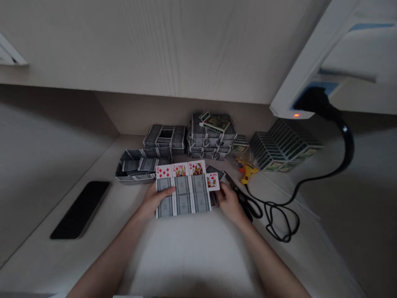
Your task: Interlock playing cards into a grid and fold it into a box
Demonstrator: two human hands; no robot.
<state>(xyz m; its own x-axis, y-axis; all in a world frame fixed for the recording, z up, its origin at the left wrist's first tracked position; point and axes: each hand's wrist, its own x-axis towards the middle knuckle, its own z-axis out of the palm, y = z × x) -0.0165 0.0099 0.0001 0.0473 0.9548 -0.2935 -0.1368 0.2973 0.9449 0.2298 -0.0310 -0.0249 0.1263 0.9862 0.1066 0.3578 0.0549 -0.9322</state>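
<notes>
A flat panel of joined playing cards [183, 195], mostly patterned backs, is raised over the table. Along its top edge the ten, jack and queen of diamonds show their faces. My left hand [152, 199] grips the panel's left edge, thumb on the front. At the panel's right side, a face-showing card [213, 181] with red diamonds sticks out, and my right hand [228, 200] pinches its right edge. Most of the right fingers are hidden behind it. Beneath the panel's right side, dark patterned cards [216, 171] are partly covered.
Behind stand box shapes built from cards [211, 142], with a card packet [216, 123] on top. An open card tray [136, 177] is left. A phone [80, 210] lies farther left. Scissors [248, 205], a yellow glue gun [247, 171], its cord and card packs [268, 153] are right.
</notes>
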